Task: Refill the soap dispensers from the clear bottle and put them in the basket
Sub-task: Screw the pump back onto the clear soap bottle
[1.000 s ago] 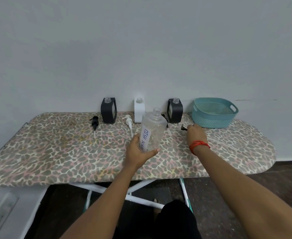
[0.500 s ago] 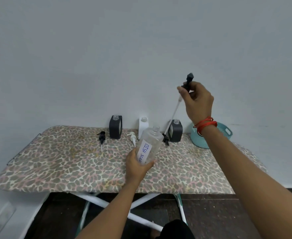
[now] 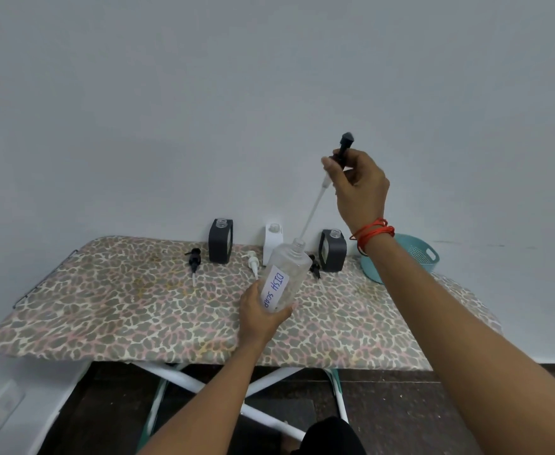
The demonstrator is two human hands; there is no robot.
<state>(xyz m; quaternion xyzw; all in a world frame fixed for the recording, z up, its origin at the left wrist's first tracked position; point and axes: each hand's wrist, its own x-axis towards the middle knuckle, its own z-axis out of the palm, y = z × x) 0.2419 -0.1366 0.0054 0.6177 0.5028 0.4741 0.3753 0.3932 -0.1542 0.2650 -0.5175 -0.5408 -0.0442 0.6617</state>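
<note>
My left hand (image 3: 259, 315) grips the clear bottle (image 3: 287, 277) labelled DISH SOAP, tilted above the ironing board (image 3: 138, 310). My right hand (image 3: 359, 188) pinches a black pump head (image 3: 345, 149) held high, its long white tube (image 3: 312, 208) pointing down at the bottle's open neck. Three open dispensers stand along the wall: a black one (image 3: 221, 241), a white one (image 3: 272, 239) and another black one (image 3: 333, 249). The teal basket (image 3: 415, 254) sits at the right, partly hidden by my right forearm.
Three loose pumps lie on the leopard-print cover: a black pump (image 3: 193, 259), a white pump (image 3: 253, 262) and a black pump (image 3: 315, 269) beside the right dispenser. The wall rises directly behind the board. White and teal legs cross underneath.
My right hand picked a black pump off the board near the basket and raised it high; the tube tip has come over the bottle's neck. The bottle stayed in my left hand.
</note>
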